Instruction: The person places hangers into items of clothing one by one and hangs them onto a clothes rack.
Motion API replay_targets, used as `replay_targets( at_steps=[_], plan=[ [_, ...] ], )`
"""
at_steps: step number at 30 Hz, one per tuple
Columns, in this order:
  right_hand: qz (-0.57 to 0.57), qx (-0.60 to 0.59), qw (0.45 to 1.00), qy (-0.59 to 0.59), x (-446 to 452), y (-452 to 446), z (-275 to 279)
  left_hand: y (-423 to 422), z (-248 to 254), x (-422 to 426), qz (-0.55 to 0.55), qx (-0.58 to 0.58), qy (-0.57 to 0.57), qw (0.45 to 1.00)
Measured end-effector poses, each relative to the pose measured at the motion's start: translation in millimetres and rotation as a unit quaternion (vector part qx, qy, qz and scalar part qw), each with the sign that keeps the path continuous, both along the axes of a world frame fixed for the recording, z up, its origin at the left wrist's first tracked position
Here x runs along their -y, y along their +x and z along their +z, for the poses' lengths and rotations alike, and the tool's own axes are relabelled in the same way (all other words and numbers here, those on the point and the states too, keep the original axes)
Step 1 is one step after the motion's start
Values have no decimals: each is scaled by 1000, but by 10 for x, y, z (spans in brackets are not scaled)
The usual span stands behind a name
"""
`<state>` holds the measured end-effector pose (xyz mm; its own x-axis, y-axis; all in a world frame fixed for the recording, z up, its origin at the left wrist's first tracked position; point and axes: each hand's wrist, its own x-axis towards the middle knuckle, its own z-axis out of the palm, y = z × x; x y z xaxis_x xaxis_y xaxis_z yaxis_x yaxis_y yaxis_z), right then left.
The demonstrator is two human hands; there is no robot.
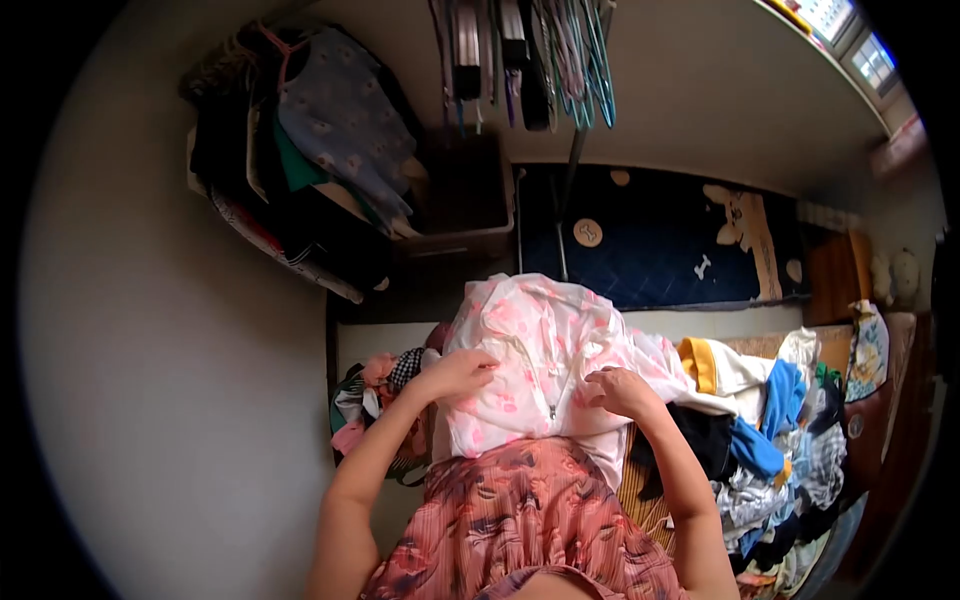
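Observation:
A white jacket (530, 345) with pink patches and a zipper lies spread across my lap, its front facing up. My left hand (465, 373) is on the left part of the jacket, fingers closed on the cloth. On the other side of the zipper, my right hand (622, 392) has its fingers curled in on the fabric. The zipper pull (553, 411) hangs between the two hands, nearer the right one. Folds of cloth hide some of the fingertips. One sleeve trails off to the right toward the pile.
Clothes (770, 420) are heaped on the right, and a smaller pile (375, 385) lies on the left. Hangers (580, 60) dangle from a rail overhead. Hung garments (345, 120) and a brown bin (460, 240) stand at back left, beside a dark blue mat (640, 240).

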<state>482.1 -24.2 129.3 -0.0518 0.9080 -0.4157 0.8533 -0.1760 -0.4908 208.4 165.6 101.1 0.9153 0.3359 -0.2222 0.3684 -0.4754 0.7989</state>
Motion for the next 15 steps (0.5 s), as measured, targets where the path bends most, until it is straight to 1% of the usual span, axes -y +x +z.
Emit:
replay_targets(
  at_steps=[2, 3, 4, 5, 6, 7, 8, 9, 10, 12, 15],
  plan=[
    [-2, -11, 1000, 16, -209, 72, 130, 136, 365, -245, 96, 17, -9, 995],
    [-14, -23, 999, 46, -344, 81, 235, 203, 492, -359, 148, 48, 11, 988],
    [-14, -28, 996, 78, -526, 60, 407, 281, 571, -490, 196, 118, -7, 973],
    [5, -38, 989, 141, -702, 52, 500, 365, 687, -619, 245, 155, 0, 957],
    [-3, -55, 984, 167, -893, -21, 711, 443, 685, -789, 271, 226, 30, 935],
    [-13, -72, 979, 188, -1080, -94, 905, 522, 811, -925, 311, 241, -4, 920],
    [-6, -86, 969, 233, -1258, -173, 1067, 604, 907, -1071, 342, 266, -15, 901],
    [2, -107, 948, 298, -1436, -216, 1114, 709, 922, -1228, 366, 326, -5, 871],
    [-15, -129, 942, 311, -1598, -287, 1233, 809, 964, -1364, 383, 371, 82, 842],
    [-26, -138, 926, 350, -1941, -370, 1327, 1014, 998, -1631, 407, 444, 91, 793],
    [-44, -184, 897, 400, -2381, -469, 1293, 1202, 1100, -1790, 422, 425, -13, 801]
  ],
)
